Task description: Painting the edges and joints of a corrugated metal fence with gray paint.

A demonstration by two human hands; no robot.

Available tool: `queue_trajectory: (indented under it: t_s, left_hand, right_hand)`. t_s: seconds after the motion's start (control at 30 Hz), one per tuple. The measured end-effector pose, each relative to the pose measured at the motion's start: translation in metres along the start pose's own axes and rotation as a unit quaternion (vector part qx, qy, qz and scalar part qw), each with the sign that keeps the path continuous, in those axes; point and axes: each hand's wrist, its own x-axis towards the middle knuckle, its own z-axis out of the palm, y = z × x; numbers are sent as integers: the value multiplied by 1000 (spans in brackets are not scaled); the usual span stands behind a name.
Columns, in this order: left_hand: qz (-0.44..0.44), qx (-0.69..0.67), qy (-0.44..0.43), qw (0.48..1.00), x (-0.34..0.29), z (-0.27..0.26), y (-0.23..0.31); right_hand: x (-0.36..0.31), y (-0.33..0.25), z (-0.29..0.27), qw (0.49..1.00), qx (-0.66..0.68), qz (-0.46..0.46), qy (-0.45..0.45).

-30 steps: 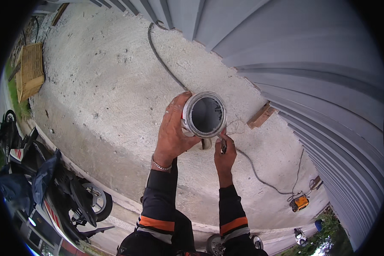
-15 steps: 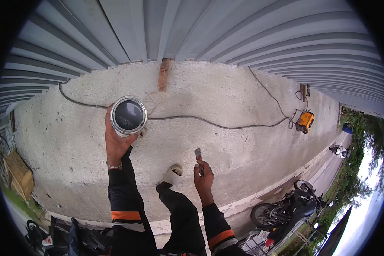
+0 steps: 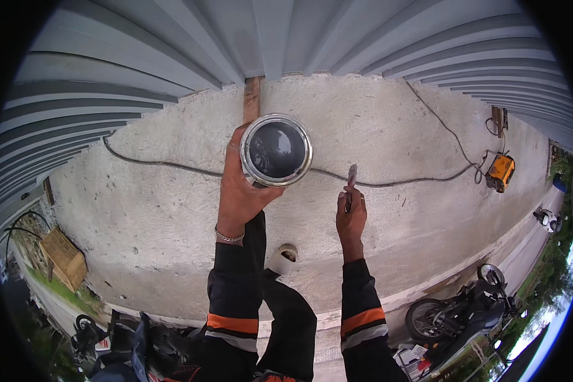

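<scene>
My left hand [image 3: 239, 194] is wrapped round a round metal paint can [image 3: 247, 167], held up with its mouth toward me. Dark grey paint [image 3: 276, 150] with a shiny surface lies inside it. My right hand [image 3: 351, 219] grips a small paintbrush [image 3: 352, 178] by its handle, with the greyish bristle end pointing away from me. The brush is apart from the can, to its right. Ahead of both hands rises a grey corrugated metal wall [image 3: 274, 38]. The can hides part of a brown wooden piece [image 3: 252, 99] at the wall's foot.
A black cable [image 3: 395, 184] crosses the concrete floor [image 3: 172, 223] to an orange machine [image 3: 500, 172] at the right. One of my shoes [image 3: 281, 260] shows below the can. Motorcycles, including a black one [image 3: 458, 312], stand behind on both sides. A wooden crate [image 3: 63, 258] lies far left.
The view has shifted. In the picture, my left hand with the can has moved right and slightly up; my right hand with the paintbrush has moved right and farther forward.
</scene>
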Motion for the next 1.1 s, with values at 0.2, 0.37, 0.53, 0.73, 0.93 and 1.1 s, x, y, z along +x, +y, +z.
queue_trajectory:
  t_s: [0.2,0.37,0.53,0.73,0.93,1.1]
  left_hand:
    - [-45,142,33,988,25,-24,-9]
    - [-51,156,35,986,34,-43,-20]
    - [-58,188,25,980,35,-50,-18]
    - [-70,154,38,985,36,-43,-12]
    - [-66,178,21,982,35,-41,-14]
    - [-58,182,15,981,39,-32,-12]
  right_hand:
    - [152,-3,103,992,-59,-102,-41]
    - [237,-9,163,981,-135,-133,-47]
    - [268,-12,189,965,-210,-146,-56]
    - [298,-3,187,955,-259,-144,-29]
    - [261,-16,198,958,-248,-142,3]
    - [294,-4,192,960,-244,-140,12]
